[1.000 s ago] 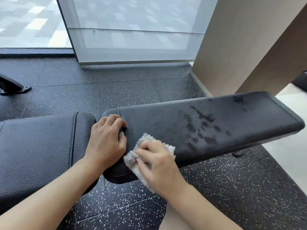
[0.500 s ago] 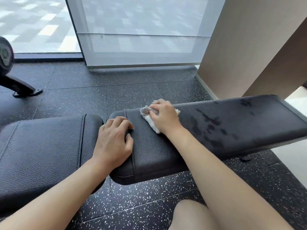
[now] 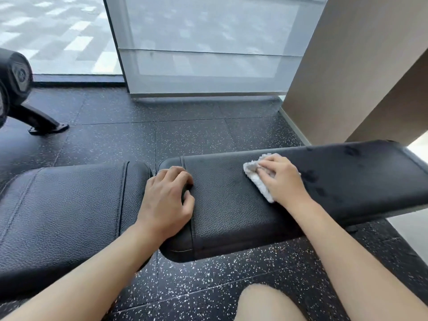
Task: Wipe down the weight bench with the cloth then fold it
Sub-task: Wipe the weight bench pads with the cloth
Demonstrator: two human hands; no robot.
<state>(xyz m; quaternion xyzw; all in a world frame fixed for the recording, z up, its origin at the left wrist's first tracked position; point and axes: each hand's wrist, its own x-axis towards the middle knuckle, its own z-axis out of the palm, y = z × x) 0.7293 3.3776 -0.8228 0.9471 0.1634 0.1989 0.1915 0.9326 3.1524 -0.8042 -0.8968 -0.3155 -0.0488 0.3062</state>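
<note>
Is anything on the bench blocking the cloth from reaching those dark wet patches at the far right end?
Nothing visible does. The right hand presses the cloth on the back pad, and the dark patches lie just to its right on bare pad. The left hand rests on the opposite side.

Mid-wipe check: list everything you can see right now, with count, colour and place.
padded leather bench back pad: one, black, centre to right, damp patches at its right end
padded leather bench seat pad: one, black, left
fluffy cloth: one, white, on the back pad under the right hand
speckled rubber floor tiles: many, black
gym machine foot: one, black, far left
mesh window blind: one, grey, top centre
wall panel: one, beige, right
left hand: resting on the back pad's left end
right hand: pressing the cloth
bare knee: one, bottom
</note>
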